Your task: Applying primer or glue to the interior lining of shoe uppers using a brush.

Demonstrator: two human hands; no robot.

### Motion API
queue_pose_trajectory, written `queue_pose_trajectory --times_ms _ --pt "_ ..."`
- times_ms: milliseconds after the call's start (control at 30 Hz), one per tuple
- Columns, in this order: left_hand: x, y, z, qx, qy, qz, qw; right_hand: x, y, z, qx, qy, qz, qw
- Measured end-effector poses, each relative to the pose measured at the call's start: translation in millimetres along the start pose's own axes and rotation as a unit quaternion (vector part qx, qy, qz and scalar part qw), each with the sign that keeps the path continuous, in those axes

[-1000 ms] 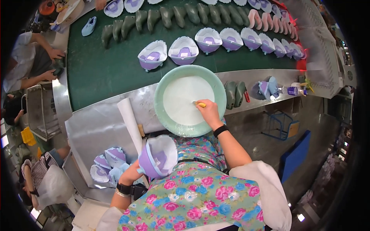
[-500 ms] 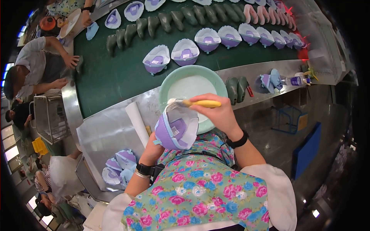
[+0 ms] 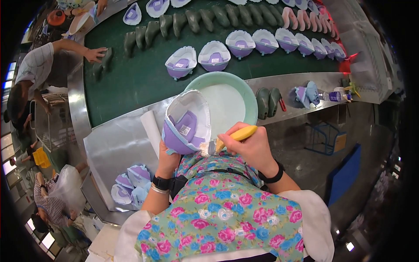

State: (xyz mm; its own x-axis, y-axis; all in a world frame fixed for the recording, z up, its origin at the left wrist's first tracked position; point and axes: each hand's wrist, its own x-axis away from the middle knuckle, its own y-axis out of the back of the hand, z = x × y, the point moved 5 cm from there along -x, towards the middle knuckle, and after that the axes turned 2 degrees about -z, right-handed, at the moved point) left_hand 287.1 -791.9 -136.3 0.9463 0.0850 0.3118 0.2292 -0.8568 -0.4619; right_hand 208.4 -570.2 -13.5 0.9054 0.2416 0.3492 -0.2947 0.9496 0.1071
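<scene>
My left hand is closed on a purple and light-blue shoe upper, gripping it from below, with its pale, hollow inside turned up. My right hand holds a flat paintbrush by its yellow handle. The brush's whitish bristles touch the lower right edge of the upper. Behind them a mint-green basin of white liquid sits at the table edge, partly hidden by the upper.
Rows of purple uppers, dark green shoe lasts and pink curved pieces line the green belt. Two lasts stand right of the basin. More uppers lie lower left. Across the left, a co-worker's hand touches a last.
The upper has been turned and brought up and left. From its upper rim, the brush has moved down to its lower right edge. The co-worker's hand has shifted right and up.
</scene>
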Motion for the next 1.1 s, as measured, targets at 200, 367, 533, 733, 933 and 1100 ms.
queue_pose_trajectory --times_ms 200,367,533,733,933,1100 --pt "2 5 3 0.137 0.069 -0.131 0.980 -42 18 -27 0.081 0.055 -0.066 0.993" --pt "2 11 -1 0.228 0.211 -0.134 0.941 -41 15 13 0.086 0.133 -0.063 0.985" --pt "11 -19 14 0.292 0.365 -0.106 0.878 -37 -47 54 0.043 0.222 0.176 0.958" --pt "12 -31 16 0.295 0.433 0.010 0.852 -74 -23 11 0.070 0.118 0.101 0.985" --pt "-25 15 -2 0.218 0.305 -0.096 0.922 -61 24 -35 0.053 -0.061 -0.040 0.996" --pt "-118 126 -5 0.164 0.060 -0.132 0.976 -62 37 -38 -0.048 -0.090 -0.124 0.987"
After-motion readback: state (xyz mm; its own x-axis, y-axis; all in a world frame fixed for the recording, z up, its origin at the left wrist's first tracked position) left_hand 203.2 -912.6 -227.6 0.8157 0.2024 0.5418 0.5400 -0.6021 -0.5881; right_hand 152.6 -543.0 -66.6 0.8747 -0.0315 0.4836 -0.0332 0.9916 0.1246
